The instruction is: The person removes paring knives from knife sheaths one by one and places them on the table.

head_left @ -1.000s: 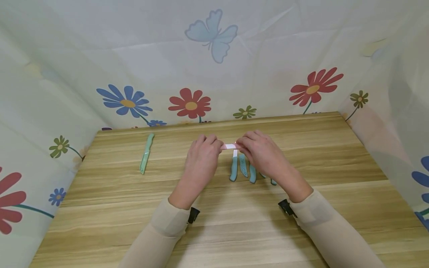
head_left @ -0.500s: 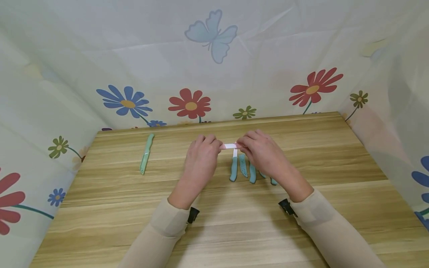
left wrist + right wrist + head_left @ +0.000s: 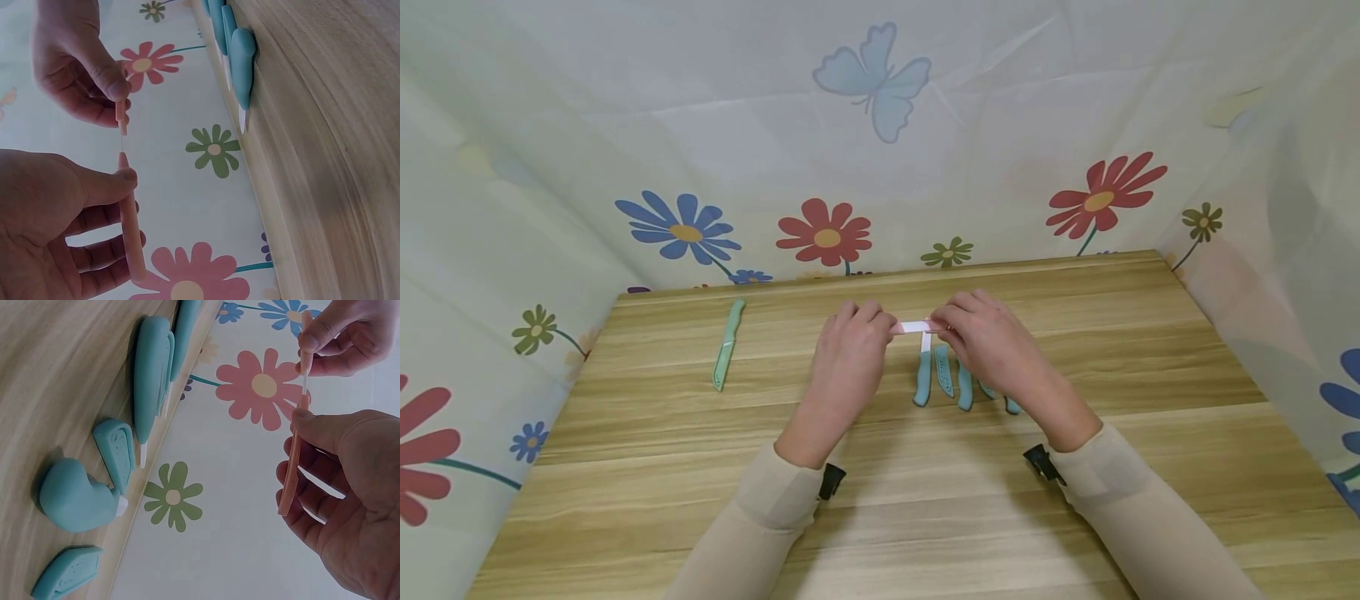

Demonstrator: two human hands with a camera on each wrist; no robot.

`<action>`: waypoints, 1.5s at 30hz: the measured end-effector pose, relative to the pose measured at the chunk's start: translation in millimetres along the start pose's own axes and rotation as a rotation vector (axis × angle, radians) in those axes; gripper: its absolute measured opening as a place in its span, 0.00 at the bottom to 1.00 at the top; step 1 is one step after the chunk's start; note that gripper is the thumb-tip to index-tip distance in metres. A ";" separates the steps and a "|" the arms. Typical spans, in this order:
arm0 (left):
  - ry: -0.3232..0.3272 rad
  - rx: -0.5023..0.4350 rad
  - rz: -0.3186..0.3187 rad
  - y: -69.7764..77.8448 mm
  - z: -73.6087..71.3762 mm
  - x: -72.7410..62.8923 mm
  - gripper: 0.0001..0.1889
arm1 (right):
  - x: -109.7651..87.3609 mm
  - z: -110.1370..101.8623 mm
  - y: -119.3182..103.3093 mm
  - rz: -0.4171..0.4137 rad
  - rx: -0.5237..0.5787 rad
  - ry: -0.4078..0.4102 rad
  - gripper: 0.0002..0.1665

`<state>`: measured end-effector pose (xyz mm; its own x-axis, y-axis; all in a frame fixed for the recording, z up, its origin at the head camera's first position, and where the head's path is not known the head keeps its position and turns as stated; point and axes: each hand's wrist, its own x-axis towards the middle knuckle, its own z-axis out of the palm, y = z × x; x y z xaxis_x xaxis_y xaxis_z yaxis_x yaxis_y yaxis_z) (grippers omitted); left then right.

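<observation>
My left hand (image 3: 852, 350) grips the pink handle (image 3: 130, 231) of a small knife. The white blade (image 3: 914, 327) spans the gap between both hands, above the table. Its far end meets a flat pink sheath (image 3: 290, 481), which my right hand (image 3: 992, 342) pinches between thumb and fingers. Seen from both wrists, handle, blade and sheath line up, with a short stretch of blade showing. Just below the hands in the head view lie a teal-handled knife (image 3: 922, 379) with a bare white blade and a teal sheath (image 3: 943, 371).
More teal pieces lie on the wooden table (image 3: 865, 517), partly under my right hand: a second knife (image 3: 966, 389) and another handle (image 3: 1012, 407). A green knife in its sheath (image 3: 727, 346) lies apart at the left. Flower-printed cloth (image 3: 880, 183) stands behind the table.
</observation>
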<state>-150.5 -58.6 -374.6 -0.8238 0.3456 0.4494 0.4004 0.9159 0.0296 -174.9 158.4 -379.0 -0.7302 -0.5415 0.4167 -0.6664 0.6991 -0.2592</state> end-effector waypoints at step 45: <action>0.000 0.004 -0.011 -2.4 0.1 -1.2 0.13 | -1.7 -1.4 3.3 0.002 0.002 -0.004 0.11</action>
<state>-150.5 -61.2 -375.2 -0.8278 0.3359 0.4494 0.3900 0.9203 0.0306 -175.6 162.2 -379.4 -0.7321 -0.5417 0.4130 -0.6651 0.6994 -0.2616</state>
